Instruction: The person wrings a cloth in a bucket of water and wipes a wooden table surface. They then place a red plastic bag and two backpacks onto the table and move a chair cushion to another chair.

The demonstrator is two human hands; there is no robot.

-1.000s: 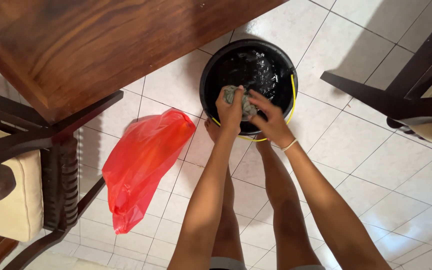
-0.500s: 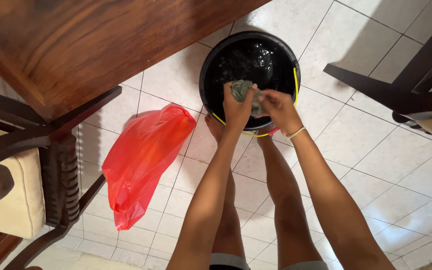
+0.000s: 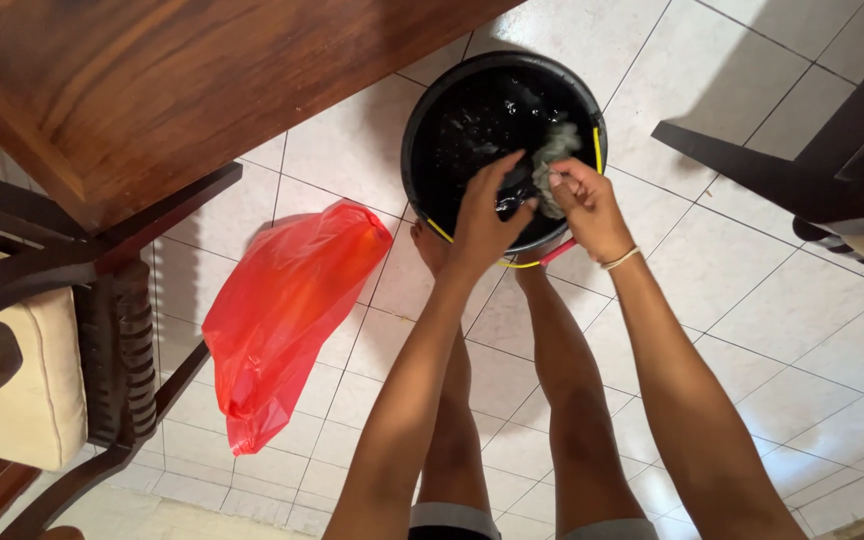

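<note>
At nine o'clock a red plastic bag (image 3: 287,320) lies on the tiles. My left hand (image 3: 482,215) hovers spread, holding nothing, over the black bucket (image 3: 422,130) at twelve o'clock. My right hand (image 3: 587,205) pinches the wet grey cloth (image 3: 552,155) above the bucket's right rim; drips there could slick the floor by my bare feet

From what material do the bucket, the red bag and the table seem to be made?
Bucket: likely black plastic, smooth glossy wall.
Red bag: thin plastic film, crinkled, shiny and translucent.
Table: wood, or perhaps veneer, with visible grain and a polished reddish-brown finish.
</note>
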